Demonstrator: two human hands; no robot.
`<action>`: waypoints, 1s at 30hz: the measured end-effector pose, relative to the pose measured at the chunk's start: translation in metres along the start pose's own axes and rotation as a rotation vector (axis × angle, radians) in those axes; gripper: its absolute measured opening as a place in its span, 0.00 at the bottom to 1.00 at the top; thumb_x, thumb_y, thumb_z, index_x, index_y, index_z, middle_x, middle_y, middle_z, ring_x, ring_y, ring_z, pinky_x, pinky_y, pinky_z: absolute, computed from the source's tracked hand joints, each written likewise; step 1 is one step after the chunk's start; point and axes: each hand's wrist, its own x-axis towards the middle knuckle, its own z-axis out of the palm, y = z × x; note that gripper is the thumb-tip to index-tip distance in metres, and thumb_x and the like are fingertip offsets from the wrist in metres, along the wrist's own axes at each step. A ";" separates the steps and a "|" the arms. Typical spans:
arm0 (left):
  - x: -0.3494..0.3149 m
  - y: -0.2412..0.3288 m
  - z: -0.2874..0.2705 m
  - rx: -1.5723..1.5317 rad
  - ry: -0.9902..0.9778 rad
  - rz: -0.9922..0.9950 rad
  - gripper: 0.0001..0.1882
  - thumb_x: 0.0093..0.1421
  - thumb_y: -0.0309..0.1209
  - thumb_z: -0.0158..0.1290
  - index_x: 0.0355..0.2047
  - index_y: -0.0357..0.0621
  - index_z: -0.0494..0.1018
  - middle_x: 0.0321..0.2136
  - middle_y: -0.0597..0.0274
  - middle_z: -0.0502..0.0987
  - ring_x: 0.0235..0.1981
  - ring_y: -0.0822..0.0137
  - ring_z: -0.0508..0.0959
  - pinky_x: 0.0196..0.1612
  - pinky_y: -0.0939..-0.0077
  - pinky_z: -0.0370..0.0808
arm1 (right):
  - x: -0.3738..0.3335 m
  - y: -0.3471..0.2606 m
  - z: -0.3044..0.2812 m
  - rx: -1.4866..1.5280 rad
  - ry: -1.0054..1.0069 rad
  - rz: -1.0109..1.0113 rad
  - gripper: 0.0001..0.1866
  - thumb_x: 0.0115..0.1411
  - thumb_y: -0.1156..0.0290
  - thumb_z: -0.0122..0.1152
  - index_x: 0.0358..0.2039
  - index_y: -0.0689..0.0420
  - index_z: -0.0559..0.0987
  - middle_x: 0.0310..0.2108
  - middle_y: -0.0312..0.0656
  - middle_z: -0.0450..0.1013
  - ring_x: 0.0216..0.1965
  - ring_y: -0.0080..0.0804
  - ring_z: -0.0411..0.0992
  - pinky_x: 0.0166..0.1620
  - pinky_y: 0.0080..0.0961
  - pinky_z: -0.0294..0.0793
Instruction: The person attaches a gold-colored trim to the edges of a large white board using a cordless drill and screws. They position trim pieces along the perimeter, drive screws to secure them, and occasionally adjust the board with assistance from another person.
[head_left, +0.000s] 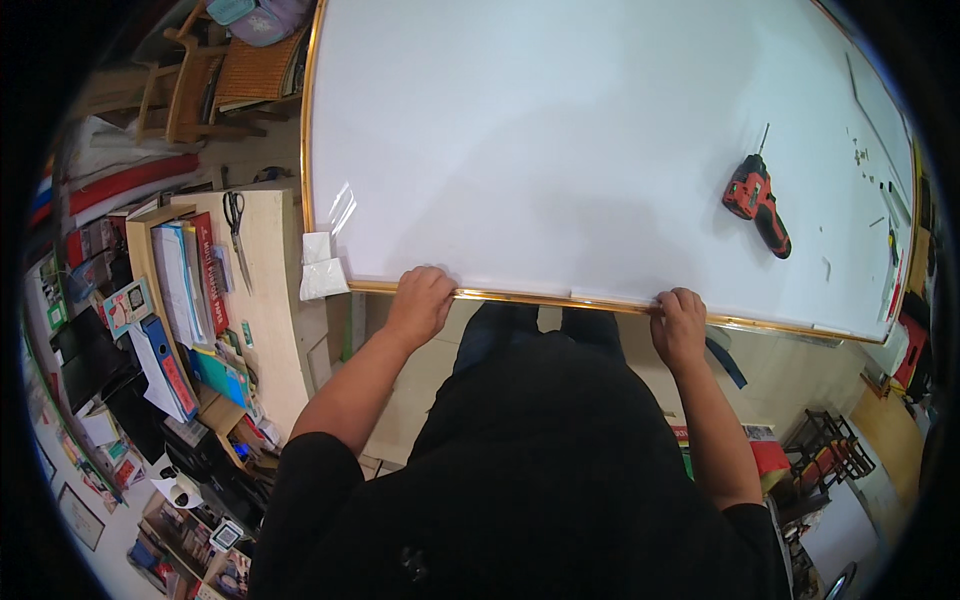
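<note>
A large white board (560,150) with a shiny gold-coloured edge trim (540,298) lies flat in front of me. My left hand (421,302) is closed over the near trim, left of my body, with its fingers curled onto the white surface. Further right, my right hand (680,325) grips the same near trim, fingertips on top; its thumb side is partly hidden. Between the hands, the trim runs nearly straight. A red and black cordless drill (757,200) with a long bit rests on the board, up and to the right of my right hand.
White wrapping (322,268) covers the board's near left corner. Small loose bits (861,152) and thin tools lie along its right side. At left, scissors (236,225) lie on a wooden cabinet beside upright folders (190,275). A wooden chair (185,85) stands far left.
</note>
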 end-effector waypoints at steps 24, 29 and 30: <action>0.001 0.008 0.002 0.071 0.037 0.049 0.15 0.56 0.23 0.58 0.44 0.47 0.74 0.42 0.58 0.74 0.47 0.51 0.74 0.51 0.57 0.69 | -0.005 0.011 0.010 -0.027 -0.030 0.047 0.15 0.49 0.75 0.68 0.39 0.54 0.77 0.41 0.44 0.73 0.48 0.49 0.71 0.52 0.45 0.68; 0.000 0.007 0.007 0.067 0.021 0.035 0.15 0.55 0.22 0.55 0.43 0.48 0.73 0.42 0.57 0.73 0.47 0.51 0.73 0.50 0.57 0.69 | -0.005 0.014 0.010 -0.026 -0.040 0.025 0.14 0.50 0.75 0.68 0.38 0.54 0.77 0.41 0.44 0.73 0.48 0.48 0.71 0.52 0.45 0.68; 0.000 0.007 0.008 0.062 0.032 0.041 0.15 0.54 0.22 0.55 0.43 0.48 0.73 0.41 0.57 0.73 0.47 0.51 0.73 0.50 0.57 0.69 | -0.004 0.014 0.010 -0.029 -0.041 0.025 0.14 0.50 0.75 0.68 0.38 0.53 0.77 0.41 0.44 0.73 0.48 0.48 0.71 0.52 0.45 0.68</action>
